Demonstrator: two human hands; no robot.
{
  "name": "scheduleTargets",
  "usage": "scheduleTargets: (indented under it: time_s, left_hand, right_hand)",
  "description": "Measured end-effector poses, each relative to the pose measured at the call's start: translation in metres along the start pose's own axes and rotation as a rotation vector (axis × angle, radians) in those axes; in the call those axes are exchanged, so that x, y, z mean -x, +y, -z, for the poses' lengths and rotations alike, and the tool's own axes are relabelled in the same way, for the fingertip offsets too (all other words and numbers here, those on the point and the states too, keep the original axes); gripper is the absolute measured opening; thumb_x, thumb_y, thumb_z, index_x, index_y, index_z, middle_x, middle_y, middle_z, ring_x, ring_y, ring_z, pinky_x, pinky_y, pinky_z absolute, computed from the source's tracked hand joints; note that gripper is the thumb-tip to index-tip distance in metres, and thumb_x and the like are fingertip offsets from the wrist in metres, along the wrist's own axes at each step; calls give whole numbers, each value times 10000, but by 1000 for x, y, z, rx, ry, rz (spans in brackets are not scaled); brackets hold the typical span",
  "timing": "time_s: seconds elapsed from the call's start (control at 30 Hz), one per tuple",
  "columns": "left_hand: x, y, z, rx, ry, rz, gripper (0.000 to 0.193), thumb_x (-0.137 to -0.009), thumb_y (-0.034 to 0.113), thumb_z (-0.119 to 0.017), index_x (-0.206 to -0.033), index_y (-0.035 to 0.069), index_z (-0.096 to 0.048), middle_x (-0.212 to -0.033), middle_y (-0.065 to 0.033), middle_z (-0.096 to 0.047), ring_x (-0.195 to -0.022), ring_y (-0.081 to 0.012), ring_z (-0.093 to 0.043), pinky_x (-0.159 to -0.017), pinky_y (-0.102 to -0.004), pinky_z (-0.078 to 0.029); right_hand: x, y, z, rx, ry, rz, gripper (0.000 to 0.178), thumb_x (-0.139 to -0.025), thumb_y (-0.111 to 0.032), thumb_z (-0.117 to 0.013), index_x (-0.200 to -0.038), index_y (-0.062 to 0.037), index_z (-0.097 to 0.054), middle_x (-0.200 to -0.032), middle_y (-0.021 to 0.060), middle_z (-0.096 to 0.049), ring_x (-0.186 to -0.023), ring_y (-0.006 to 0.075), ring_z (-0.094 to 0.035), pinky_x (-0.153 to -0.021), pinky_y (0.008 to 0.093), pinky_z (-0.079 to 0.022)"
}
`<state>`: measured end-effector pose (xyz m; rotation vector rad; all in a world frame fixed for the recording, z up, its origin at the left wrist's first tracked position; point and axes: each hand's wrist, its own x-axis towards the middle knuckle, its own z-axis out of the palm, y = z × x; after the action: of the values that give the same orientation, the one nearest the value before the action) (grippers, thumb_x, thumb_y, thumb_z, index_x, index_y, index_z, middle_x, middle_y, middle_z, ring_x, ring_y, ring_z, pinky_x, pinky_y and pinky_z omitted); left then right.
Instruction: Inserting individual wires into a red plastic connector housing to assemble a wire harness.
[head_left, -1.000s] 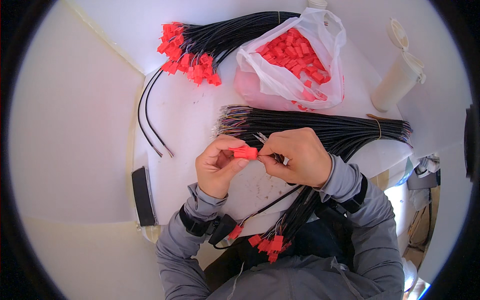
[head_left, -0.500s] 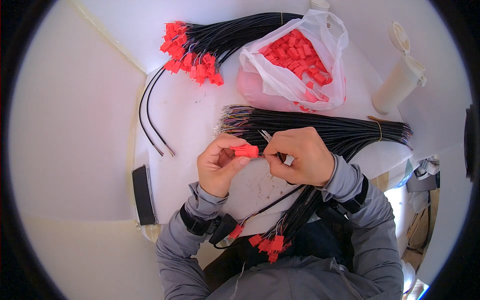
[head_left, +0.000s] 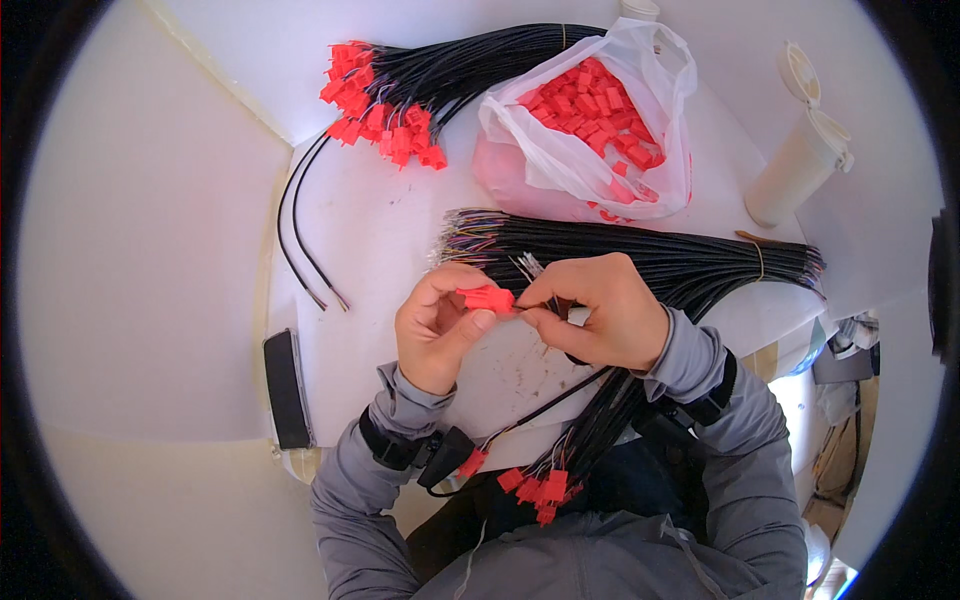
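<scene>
Between the thumb and fingers of my left hand (head_left: 436, 330) is a red plastic connector housing (head_left: 487, 299). My right hand (head_left: 605, 312) pinches a thin wire against the housing's right end; how deep the wire sits in it cannot be made out. Several loose wire ends with pale tips (head_left: 528, 265) stick up beside the right fingers, from a black cable mostly hidden by that hand. Just beyond both hands lies a bundle of black cables (head_left: 640, 250), its stripped coloured wires at the left end.
A white plastic bag (head_left: 520, 185) full of red housings (head_left: 590, 105) stands behind. Finished-looking cables with red housings (head_left: 400, 130) lie far left, others (head_left: 545, 490) over my lap. A phone (head_left: 289, 390) rests at the left edge, a cream lidded container (head_left: 797, 170) far right.
My right fingers have come slightly left, closer to the housing's end. The housing has tilted a little in my left hand, and the loose wire ends have shifted.
</scene>
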<state>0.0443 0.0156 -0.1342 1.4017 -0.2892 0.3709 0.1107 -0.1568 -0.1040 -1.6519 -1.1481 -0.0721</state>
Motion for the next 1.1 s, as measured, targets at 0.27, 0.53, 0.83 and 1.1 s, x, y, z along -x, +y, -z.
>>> scheduleTargets:
  time_s: [0.27,0.53,0.83,1.1]
  left_hand:
    - [-1,7,0,248,21,127,226,-747,83,-537,-922,45,-399,-943,-164,-479,-604,-162,-524,-495,-274,-459]
    - [2,2,5,249,23,197,172,-778,13,-525,-912,25,-418,-847,-125,-490,-522,-130,-487,-431,-235,-421]
    - [2,3,4,152,60,184,93,-785,-6,-523,-873,-4,-490,-829,-78,-481,-503,-105,-478,-416,-226,-412]
    - [1,5,1,128,31,142,48,-779,-22,-518,-826,-17,-525,-829,-87,-470,-513,-111,-485,-418,-225,-414]
  right_hand:
    - [1,1,1,-273,-41,-287,270,-682,3,-614,-884,-27,-438,-598,64,-552,-504,95,-511,-481,221,-399]
    - [0,-1,-3,-331,-61,-296,242,-700,9,-595,-878,-19,-433,-666,88,-601,-573,110,-560,-510,227,-421]
    - [-2,-2,-3,-223,-106,-238,217,-711,-19,-589,-910,-23,-504,-649,78,-586,-530,121,-561,-497,234,-440]
    - [-1,-2,-14,-249,-36,-249,142,-732,-11,-532,-874,-9,-531,-619,60,-542,-514,107,-509,-493,232,-419]
